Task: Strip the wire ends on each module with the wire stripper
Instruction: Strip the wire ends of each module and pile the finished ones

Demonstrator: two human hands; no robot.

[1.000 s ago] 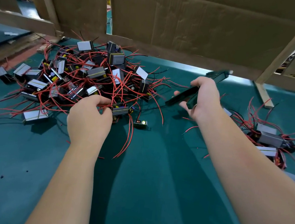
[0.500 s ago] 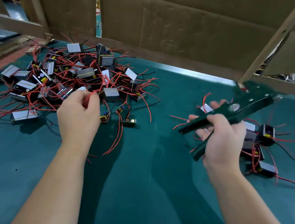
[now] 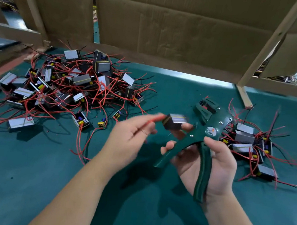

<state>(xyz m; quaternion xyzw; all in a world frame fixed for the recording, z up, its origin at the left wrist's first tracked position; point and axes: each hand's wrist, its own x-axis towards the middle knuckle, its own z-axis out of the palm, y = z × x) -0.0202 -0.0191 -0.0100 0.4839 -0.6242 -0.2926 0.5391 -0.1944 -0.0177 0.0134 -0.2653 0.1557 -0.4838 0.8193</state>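
Both forearms forward, left hand (image 3: 129,138) pinching a red wire (image 3: 153,120), right hand (image 3: 213,169) palm-up, gripping the wire stripper (image 3: 215,124)

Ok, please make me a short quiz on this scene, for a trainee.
1. True or false: the left hand grips the green wire stripper.
2. Which heap of modules is bigger? A: the heap at the person's left. B: the heap at the person's right.
3. Fill in: the wire that the left hand holds, leading to the raised module, is ___.
Key: 1 false, the right hand grips the wire stripper; 2 A; 3 red.
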